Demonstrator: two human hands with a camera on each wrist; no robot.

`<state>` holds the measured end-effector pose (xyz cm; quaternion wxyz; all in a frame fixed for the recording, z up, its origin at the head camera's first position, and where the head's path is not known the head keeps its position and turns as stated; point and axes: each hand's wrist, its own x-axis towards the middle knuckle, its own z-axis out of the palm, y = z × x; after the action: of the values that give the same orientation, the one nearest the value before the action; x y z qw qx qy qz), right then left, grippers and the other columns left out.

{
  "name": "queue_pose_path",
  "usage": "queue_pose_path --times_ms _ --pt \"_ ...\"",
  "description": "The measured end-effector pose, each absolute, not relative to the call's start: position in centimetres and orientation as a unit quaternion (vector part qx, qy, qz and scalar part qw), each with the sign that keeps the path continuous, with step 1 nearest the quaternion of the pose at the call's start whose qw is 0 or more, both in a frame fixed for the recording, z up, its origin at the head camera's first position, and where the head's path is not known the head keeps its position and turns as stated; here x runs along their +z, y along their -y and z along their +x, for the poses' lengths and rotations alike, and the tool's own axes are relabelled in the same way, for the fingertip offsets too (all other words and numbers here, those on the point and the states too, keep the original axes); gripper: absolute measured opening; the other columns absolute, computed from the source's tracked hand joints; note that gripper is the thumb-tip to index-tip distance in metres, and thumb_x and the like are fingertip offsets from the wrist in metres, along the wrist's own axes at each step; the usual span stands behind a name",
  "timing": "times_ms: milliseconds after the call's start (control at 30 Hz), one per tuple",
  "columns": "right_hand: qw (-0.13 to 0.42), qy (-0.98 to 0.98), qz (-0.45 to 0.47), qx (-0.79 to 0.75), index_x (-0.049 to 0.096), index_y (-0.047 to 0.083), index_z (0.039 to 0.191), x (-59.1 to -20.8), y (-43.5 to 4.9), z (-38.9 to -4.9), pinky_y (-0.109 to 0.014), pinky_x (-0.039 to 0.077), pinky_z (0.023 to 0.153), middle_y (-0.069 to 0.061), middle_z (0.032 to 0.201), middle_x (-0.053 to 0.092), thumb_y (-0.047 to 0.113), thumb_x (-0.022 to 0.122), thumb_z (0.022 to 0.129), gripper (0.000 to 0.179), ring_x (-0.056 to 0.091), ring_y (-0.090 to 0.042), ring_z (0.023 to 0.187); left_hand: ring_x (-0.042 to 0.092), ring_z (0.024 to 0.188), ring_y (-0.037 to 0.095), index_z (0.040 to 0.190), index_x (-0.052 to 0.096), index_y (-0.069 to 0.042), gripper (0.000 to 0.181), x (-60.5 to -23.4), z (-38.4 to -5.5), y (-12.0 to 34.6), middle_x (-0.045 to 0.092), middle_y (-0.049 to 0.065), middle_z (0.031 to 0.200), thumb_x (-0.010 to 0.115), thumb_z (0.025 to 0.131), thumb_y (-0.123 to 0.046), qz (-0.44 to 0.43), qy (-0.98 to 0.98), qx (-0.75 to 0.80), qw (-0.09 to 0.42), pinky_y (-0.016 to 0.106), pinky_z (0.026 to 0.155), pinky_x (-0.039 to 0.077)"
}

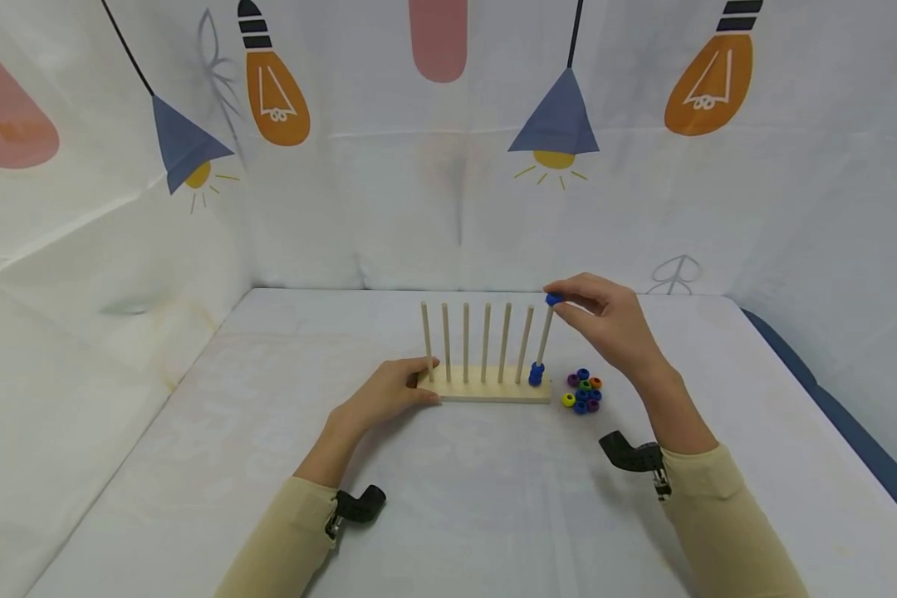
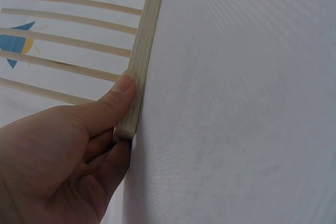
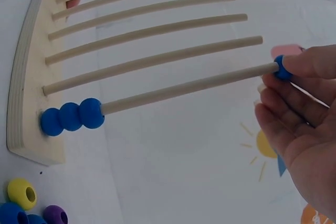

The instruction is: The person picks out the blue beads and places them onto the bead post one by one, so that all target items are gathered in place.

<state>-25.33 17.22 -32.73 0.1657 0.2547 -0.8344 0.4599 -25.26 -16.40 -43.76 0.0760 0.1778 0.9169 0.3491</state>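
Note:
A pale wooden base (image 1: 486, 390) carries a row of several upright pegs (image 1: 466, 340). My left hand (image 1: 392, 390) grips the base's left end, thumb along its front edge in the left wrist view. Three blue beads (image 3: 72, 116) are stacked at the foot of the rightmost peg (image 3: 189, 88). Over that peg's tip, my right hand (image 1: 605, 320) pinches another blue bead (image 3: 284, 68) between thumb and fingers. In the right wrist view the peg's end meets this bead. The other pegs are bare.
Right of the base lies a small cluster of loose beads (image 1: 582, 395) in blue, purple, green, orange and yellow. A yellow bead (image 3: 22, 193) sits near the base's corner. A white printed curtain (image 1: 448, 208) hangs behind the white-covered table (image 1: 478, 515).

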Motion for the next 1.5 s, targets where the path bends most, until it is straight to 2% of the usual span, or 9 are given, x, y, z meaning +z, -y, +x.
queue_pose_path --times_ms 200,467,800,1000,1200,1500 --pt "0.157 0.841 0.252 0.453 0.072 0.011 0.117 -32.78 -17.15 -25.32 -0.018 0.05 0.099 -0.003 0.111 0.07 0.01 0.066 0.095 0.022 0.06 0.001 0.103 0.041 0.144 0.021 0.145 0.053 -0.019 0.065 -43.77 -25.25 16.43 0.052 0.001 0.15 0.076 0.087 -0.037 0.174 -0.918 0.347 0.076 0.043 0.119 0.035" --pt "0.134 0.846 0.245 0.455 0.072 0.008 0.118 -32.94 -17.32 -25.36 -0.007 0.046 0.095 -0.006 0.114 0.07 0.009 0.066 0.095 0.024 0.06 0.005 0.103 0.041 0.144 0.021 0.144 0.054 -0.018 0.064 -43.71 -25.25 16.39 0.052 0.001 0.15 0.077 0.087 -0.036 0.174 -0.917 0.351 0.078 0.043 0.119 0.035" --pt "0.113 0.86 0.239 0.436 0.072 0.012 0.118 -33.11 -17.4 -25.45 -0.005 0.046 0.091 -0.004 0.116 0.07 0.013 0.066 0.095 0.024 0.06 0.004 0.104 0.042 0.144 0.021 0.144 0.054 -0.018 0.065 -43.61 -25.16 16.34 0.052 0.002 0.15 0.076 0.087 -0.036 0.169 -0.92 0.344 0.078 0.042 0.118 0.035" --pt "0.101 0.863 0.248 0.428 0.072 0.01 0.119 -32.88 -17.46 -25.33 -0.003 0.045 0.09 -0.007 0.117 0.07 0.015 0.066 0.096 0.024 0.061 -0.003 0.105 0.04 0.145 0.021 0.145 0.053 -0.018 0.065 -43.64 -25.18 16.34 0.051 0.001 0.15 0.076 0.087 -0.036 0.17 -0.92 0.345 0.078 0.042 0.12 0.034" --pt "0.078 0.868 0.243 0.426 0.072 0.011 0.118 -32.85 -17.68 -25.4 -0.006 0.047 0.088 -0.007 0.116 0.07 0.015 0.065 0.097 0.023 0.063 -0.006 0.103 0.041 0.145 0.021 0.145 0.054 -0.019 0.065 -43.57 -25.23 16.28 0.052 0.001 0.15 0.076 0.087 -0.037 0.169 -0.92 0.344 0.078 0.043 0.119 0.034" --pt "0.037 0.869 0.246 0.428 0.072 0.008 0.114 -32.77 -17.95 -25.59 -0.008 0.048 0.087 -0.009 0.118 0.07 0.014 0.064 0.096 0.02 0.065 -0.023 0.108 0.042 0.144 0.021 0.144 0.054 -0.019 0.065 -43.59 -25.3 16.26 0.052 0.002 0.15 0.077 0.086 -0.037 0.168 -0.92 0.344 0.078 0.043 0.119 0.035"
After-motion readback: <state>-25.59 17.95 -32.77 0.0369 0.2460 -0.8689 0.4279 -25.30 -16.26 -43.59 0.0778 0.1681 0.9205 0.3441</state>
